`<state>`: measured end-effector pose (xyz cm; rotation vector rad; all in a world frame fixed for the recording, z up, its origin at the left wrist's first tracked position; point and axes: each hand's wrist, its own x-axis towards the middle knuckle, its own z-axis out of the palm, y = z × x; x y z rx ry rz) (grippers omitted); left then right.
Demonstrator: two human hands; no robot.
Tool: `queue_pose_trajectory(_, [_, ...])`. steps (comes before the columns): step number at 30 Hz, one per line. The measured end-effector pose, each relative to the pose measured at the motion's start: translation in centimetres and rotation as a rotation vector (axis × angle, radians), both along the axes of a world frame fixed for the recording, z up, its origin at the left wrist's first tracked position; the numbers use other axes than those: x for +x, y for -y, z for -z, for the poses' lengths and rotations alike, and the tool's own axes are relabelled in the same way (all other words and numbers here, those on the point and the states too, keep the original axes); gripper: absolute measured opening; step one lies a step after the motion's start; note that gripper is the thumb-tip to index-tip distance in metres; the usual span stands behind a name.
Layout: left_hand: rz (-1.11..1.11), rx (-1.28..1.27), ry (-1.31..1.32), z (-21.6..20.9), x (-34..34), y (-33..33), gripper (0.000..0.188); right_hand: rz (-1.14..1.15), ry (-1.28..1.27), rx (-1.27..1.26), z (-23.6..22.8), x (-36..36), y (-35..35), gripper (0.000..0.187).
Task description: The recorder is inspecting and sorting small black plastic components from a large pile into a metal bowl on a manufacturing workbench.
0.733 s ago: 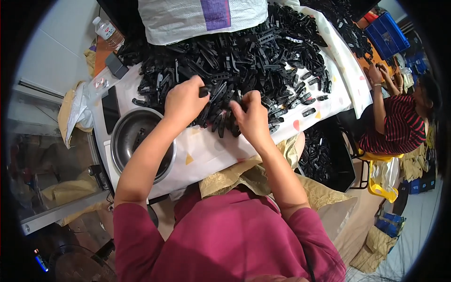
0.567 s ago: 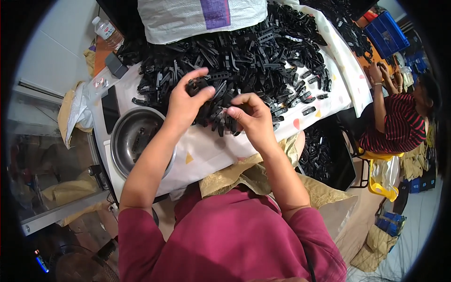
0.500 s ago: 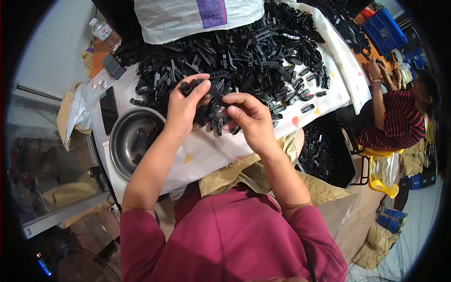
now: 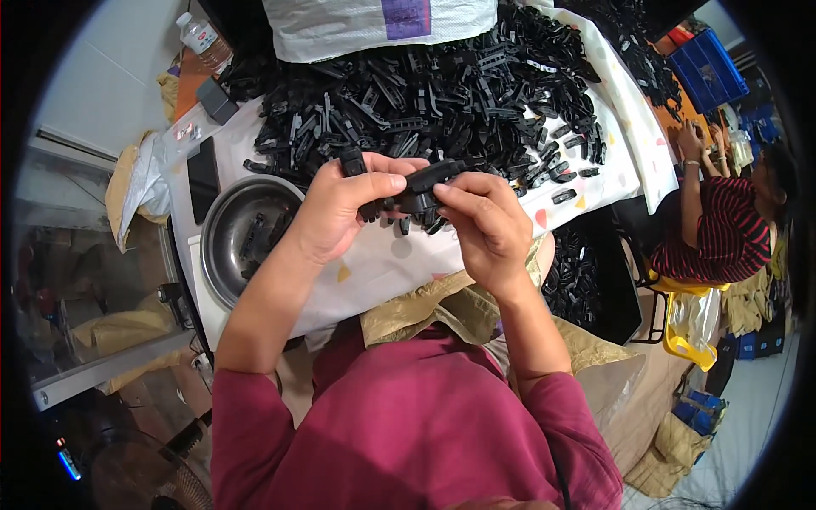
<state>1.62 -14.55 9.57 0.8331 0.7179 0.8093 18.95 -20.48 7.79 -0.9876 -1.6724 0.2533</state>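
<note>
Part: black, long and slightly curving on top, with a rounder section showing beneath; its surface is looking smooth and mostly matt. I cannot tell whether it is one piece or two.
Part's place: it is hanging between my two hands, above the near edge of the pile.
Left hand: the thumb is pressing on the part's left end; a second piece, also black, is sitting between thumb and fingers.
Right hand: thumb and forefinger are pinching the part's right side, the other fingers curling under.
Pile: black pieces are lying heaped at all angles, thinning out toward the right.
Cloth: white with coloured spots, it is covering the table.
Left side: a bottle, a grey box and a flat black slab are resting beyond the bowl.
Room: at right a co-worker in a striped top is sitting and handling something small.
Bowl: metal, it is holding a few dark pieces; my left forearm is crossing its right side.
Bin: black, beside the table, it is holding many dark pieces.
Sack: white with a purple panel, it is lying against the pile's far side.
</note>
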Motion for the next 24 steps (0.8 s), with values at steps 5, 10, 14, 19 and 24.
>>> queue_pose_trajectory(5, [0.18, 0.184, -0.243, -1.3, -0.5, -0.3, 0.016, 0.023, 0.027, 0.015, 0.3, 0.0, 0.3, 0.031])
queue_pose_trajectory(10, [0.173, 0.588, -0.621, -2.4, -0.6, -0.1, 0.015, 0.045, 0.03, 0.037, 0.6, -0.1, 0.6, 0.031])
queue_pose_trajectory(14, [0.052, 0.999, -0.539, -1.9, -0.8, 0.1, 0.012, 0.042, -0.03, 0.025, 0.6, -0.5, 1.0, 0.032])
queue_pose_trajectory(19, [0.109, 0.979, -0.53, -1.7, -1.1, 0.8, 0.021, 0.097, 0.093, 0.139, 0.4, -0.7, 1.1, 0.031])
queue_pose_trajectory(24, [0.01, 1.167, -0.619, -0.2, -1.3, 1.1, 0.032, 0.13, 0.102, -0.109, 0.2, -0.6, 1.2, 0.047])
